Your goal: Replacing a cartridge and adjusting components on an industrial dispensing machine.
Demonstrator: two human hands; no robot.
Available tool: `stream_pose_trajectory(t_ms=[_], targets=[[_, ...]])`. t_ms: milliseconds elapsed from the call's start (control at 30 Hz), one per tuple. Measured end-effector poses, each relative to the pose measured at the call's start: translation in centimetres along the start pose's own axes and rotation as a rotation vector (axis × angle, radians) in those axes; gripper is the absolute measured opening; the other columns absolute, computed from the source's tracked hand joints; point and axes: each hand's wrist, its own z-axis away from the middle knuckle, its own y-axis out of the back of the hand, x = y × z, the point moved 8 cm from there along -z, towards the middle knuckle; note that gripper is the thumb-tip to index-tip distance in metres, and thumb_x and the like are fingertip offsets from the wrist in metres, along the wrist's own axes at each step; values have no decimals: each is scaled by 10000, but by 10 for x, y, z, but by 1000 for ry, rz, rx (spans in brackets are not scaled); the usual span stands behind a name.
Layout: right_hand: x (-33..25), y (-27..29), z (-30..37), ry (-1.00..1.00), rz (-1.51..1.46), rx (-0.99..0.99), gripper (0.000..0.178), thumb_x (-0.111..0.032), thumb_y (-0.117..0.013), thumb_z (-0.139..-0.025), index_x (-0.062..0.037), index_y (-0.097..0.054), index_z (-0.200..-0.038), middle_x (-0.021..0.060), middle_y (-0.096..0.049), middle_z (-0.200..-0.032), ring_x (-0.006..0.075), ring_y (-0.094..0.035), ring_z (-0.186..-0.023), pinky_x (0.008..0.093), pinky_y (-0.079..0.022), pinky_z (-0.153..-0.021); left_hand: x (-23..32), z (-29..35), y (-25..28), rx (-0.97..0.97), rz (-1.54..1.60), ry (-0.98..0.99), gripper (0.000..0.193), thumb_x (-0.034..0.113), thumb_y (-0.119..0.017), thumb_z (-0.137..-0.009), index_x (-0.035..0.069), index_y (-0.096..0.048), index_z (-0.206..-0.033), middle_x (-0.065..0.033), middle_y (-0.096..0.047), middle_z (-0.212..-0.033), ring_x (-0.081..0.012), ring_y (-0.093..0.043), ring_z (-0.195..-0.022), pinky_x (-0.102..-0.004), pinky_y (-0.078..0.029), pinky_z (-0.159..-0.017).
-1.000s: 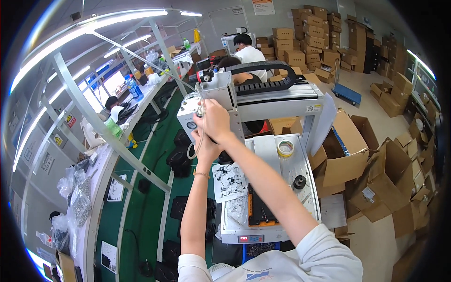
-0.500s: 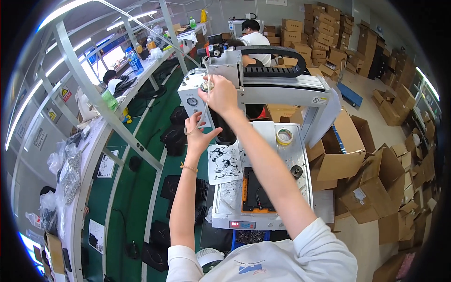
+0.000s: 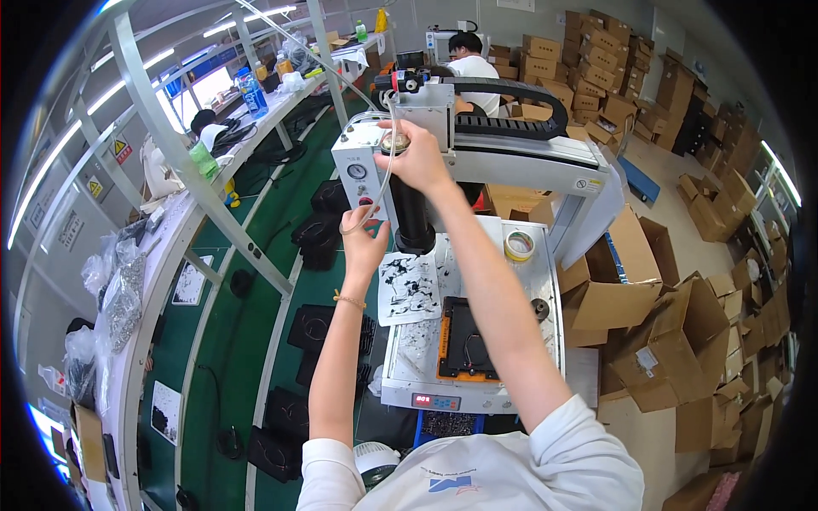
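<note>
A white control box [image 3: 351,163] with a round gauge hangs on the gantry machine. My left hand [image 3: 364,251] is raised to its lower front; the fingertips are at a red button [image 3: 365,203], thumb apart, and whether they press it I cannot tell. Beside the box an upright black cylinder [image 3: 413,223] points down at the machine bed. My right hand [image 3: 419,162] grips the round cap [image 3: 394,143] at its top. A clear thin tube [image 3: 391,175] loops down from there past my left fingers. Below, a black part sits in an orange-edged fixture [image 3: 445,345].
An ink-stained white sheet [image 3: 409,289] and a tape roll [image 3: 518,246] lie on the machine bed [image 3: 413,370]. To the left runs a green conveyor [image 3: 223,328] with black parts. Open cardboard boxes [image 3: 618,281] crowd the right. Another person [image 3: 473,72] sits beyond the machine.
My left fingers have drawn in from a wider spread and moved to the box's red button. My right hand stays at the cap. The view has shifted slightly.
</note>
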Motion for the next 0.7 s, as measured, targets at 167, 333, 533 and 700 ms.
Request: stream_pose_trajectory(t_ms=[167,333,533,700], targets=[[-23,1,18,-23,321,444,685,-229,-821,-620,-73,-533,-1222,138,-669,-980,313,-656,-907,396,-522,-791,7,13,-21,151,-14,-91,289,1,-632,-792,-2,-554,-1071,-164,-502,-1010,-236,-590,-810,-326,-515,-688],[-1,15,-13,90,-255,-200,763,-206,-881,-611,-52,-527,-1270,33,-649,-995,130,-598,-927,297,-481,-850,28,25,-13,-20,57,-7,217,68,-612,-861,-14,-614,-1062,-103,-591,-1016,-173,-625,-862,-296,-526,-723],[2,2,-6,17,-34,-50,579,-185,-824,-614,-52,-629,-1143,80,-681,-886,180,-657,-842,300,-511,-764,24,21,-8,48,-16,-95,197,146,-565,-926,-19,-637,-1006,-112,-655,-956,-184,-649,-841,-289,-486,-754],[-23,10,19,-113,273,484,546,-237,-793,-631,-33,-603,-1099,198,-663,-982,327,-657,-928,378,-515,-808,16,27,-14,17,120,-41,212,157,-547,-947,-30,-629,-1004,-100,-657,-940,-159,-642,-824,-272,-480,-738]])
